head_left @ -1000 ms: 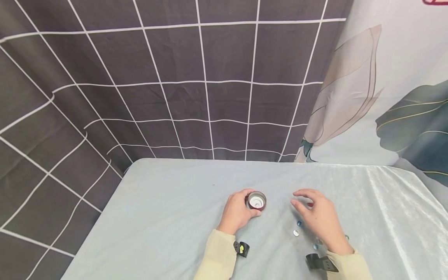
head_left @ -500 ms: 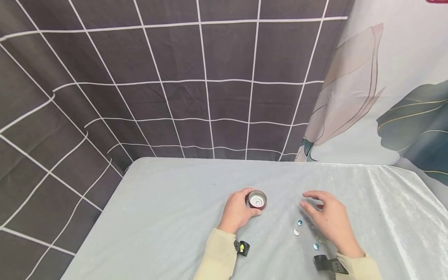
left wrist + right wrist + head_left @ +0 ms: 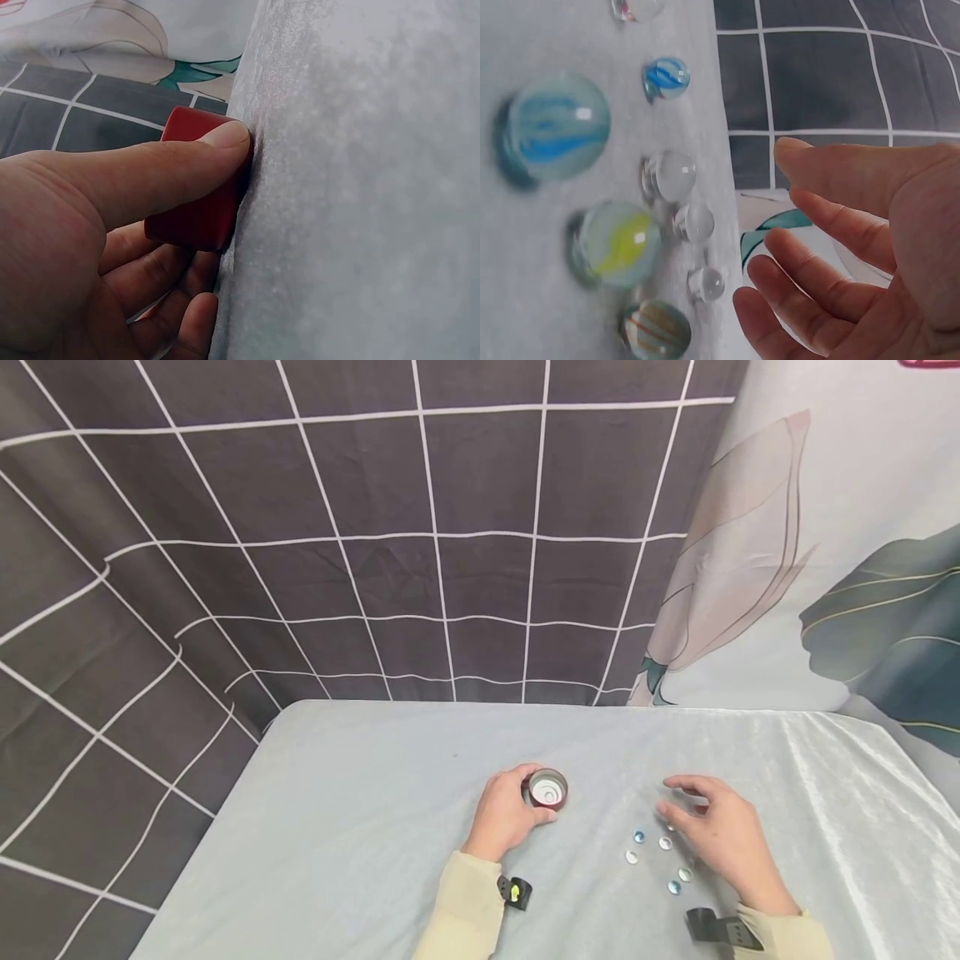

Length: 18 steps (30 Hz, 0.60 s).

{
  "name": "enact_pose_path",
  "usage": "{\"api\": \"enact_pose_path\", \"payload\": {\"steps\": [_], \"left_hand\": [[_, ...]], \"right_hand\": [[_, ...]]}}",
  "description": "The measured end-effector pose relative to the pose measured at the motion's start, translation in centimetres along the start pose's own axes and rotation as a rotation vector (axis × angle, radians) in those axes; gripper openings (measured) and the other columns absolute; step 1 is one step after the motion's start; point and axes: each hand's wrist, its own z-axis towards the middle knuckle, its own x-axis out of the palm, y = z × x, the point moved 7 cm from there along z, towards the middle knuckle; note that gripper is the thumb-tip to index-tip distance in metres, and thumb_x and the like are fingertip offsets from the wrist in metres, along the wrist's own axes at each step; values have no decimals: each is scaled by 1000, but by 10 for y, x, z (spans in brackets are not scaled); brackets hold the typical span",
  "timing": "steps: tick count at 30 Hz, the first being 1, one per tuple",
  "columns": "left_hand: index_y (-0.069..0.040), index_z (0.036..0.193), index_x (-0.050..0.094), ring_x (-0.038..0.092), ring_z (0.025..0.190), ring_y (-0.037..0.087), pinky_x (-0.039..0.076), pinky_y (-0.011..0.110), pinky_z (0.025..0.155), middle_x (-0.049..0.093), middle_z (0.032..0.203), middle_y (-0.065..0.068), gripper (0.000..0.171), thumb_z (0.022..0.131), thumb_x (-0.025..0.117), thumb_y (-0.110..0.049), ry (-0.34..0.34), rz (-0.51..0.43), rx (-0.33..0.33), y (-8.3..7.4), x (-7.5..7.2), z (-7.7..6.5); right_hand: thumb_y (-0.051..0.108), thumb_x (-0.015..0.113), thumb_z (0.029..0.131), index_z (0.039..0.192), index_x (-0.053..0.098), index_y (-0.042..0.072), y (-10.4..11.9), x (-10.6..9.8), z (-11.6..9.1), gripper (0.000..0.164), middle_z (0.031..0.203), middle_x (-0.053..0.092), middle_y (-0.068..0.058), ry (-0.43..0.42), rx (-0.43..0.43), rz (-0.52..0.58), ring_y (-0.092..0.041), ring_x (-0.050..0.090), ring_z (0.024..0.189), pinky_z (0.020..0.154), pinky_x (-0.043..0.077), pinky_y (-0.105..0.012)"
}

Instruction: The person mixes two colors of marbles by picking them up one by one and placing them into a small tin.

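My left hand [image 3: 504, 814] grips a short, round red cap [image 3: 559, 807] with its silvery hollow side facing up. In the left wrist view the thumb lies across the red side wall [image 3: 196, 223], close to the cloth. Over to the right, my right hand [image 3: 720, 835] hovers with thumb and fingers apart and nothing between them. Several glass marbles lie beside and below it: a blue-swirled one [image 3: 559, 127], a yellow-swirled one [image 3: 619, 244], a brown-striped one [image 3: 658, 330] and clear ones, such as the clear marble [image 3: 671, 176].
A pale grey velvety cloth [image 3: 360, 827] covers the table. Behind it hangs a dark curtain [image 3: 487, 577] with a white grid, and a leaf-patterned curtain [image 3: 757, 635] is at the right. Each wrist wears a black strap, the right strap [image 3: 723, 931] near the front.
My right hand has moved right and slightly toward the front, away from the cap, uncovering more marbles. The left hand keeps its hold on the cap in the same place.
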Motion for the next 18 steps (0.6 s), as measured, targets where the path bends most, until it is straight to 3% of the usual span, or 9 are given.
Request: {"api": "enact_pose_path", "payload": {"steps": [18], "left_hand": [[-10, 125, 68, 64, 112, 25, 49, 41, 100, 72, 115, 4, 59, 70, 92, -12, 3, -11, -6, 2, 0, 0]], "right_hand": [[21, 81, 83, 114, 71, -2, -27, -8, -1, 40, 115, 65, -32, 109, 80, -84, -46, 64, 97, 83, 49, -60]]}}
